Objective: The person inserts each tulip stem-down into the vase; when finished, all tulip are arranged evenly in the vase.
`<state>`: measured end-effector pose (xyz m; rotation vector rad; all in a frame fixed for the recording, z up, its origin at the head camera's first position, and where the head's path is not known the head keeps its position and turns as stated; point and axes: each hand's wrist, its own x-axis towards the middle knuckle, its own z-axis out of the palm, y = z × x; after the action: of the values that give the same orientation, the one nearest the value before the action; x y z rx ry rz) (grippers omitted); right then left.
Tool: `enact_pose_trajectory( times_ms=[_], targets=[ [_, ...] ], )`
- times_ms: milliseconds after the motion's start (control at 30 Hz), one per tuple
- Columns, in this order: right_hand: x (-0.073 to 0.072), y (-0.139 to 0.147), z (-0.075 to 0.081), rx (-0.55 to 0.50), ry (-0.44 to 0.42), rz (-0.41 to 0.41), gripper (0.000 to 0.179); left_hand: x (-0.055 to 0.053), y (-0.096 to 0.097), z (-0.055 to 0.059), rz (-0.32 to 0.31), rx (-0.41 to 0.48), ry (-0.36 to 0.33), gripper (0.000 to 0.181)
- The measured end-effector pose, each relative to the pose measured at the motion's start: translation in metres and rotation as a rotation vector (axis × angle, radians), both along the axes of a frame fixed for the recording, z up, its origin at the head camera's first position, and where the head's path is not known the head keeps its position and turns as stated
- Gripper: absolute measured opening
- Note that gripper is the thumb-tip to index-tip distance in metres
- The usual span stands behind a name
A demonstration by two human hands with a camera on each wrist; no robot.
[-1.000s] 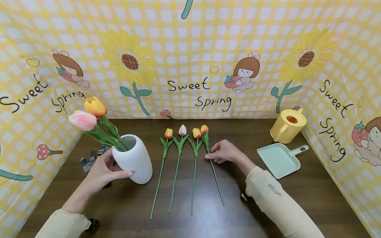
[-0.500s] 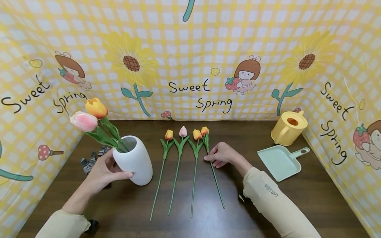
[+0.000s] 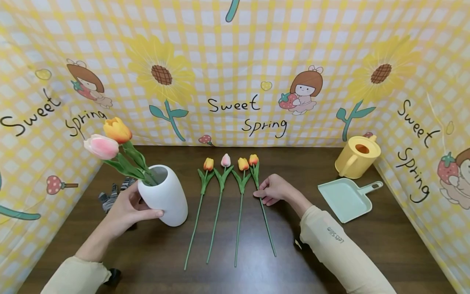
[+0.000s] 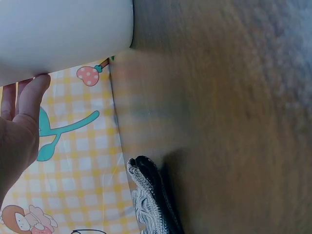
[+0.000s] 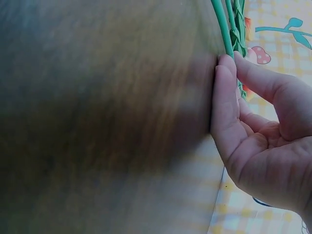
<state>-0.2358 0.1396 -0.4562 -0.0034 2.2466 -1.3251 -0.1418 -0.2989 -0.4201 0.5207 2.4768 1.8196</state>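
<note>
My left hand (image 3: 123, 212) grips a white vase (image 3: 170, 204) by its side, thumb across the front; the vase leans a little to the left. A pink tulip (image 3: 101, 147) and an orange tulip (image 3: 117, 130) stand in it, heads to the left. My right hand (image 3: 276, 190) pinches the green stem of the rightmost orange tulip (image 3: 265, 220), just below its leaves, as the right wrist view also shows. That tulip lies on the table. Left of it lie an orange tulip (image 3: 240, 220), a pink tulip (image 3: 217, 216) and another orange tulip (image 3: 197, 216), side by side.
A yellow watering can (image 3: 356, 161) stands at the back right, with a pale green dustpan (image 3: 346, 200) in front of it. Grey-striped gloves (image 3: 108, 200) lie behind my left hand, partly hidden. A checked cloth (image 3: 235, 73) walls the table (image 3: 220, 281) at the back and sides.
The view shifts slightly. Both hands keep their places: the left on the vase, the right at the rightmost tulip's stem, with no other clear movement.
</note>
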Motion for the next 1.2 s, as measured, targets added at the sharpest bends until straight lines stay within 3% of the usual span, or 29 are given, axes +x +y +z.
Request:
enact_pose_trajectory(
  times_ms=[533, 833, 1200],
  targets=[
    [0.001, 0.002, -0.002, -0.04, -0.03, -0.026, 0.021, -0.002, 0.001, -0.001, 0.004, 0.003, -0.007, 0.077],
    [0.0, 0.012, 0.001, -0.126, -0.086, -0.021, 0.022, 0.0, 0.001, -0.002, 0.012, 0.005, -0.006, 0.077],
    [-0.002, 0.032, 0.026, -0.256, -0.125, -0.003, 0.03, -0.001, -0.001, -0.001, 0.002, -0.001, 0.008, 0.076]
  ],
)
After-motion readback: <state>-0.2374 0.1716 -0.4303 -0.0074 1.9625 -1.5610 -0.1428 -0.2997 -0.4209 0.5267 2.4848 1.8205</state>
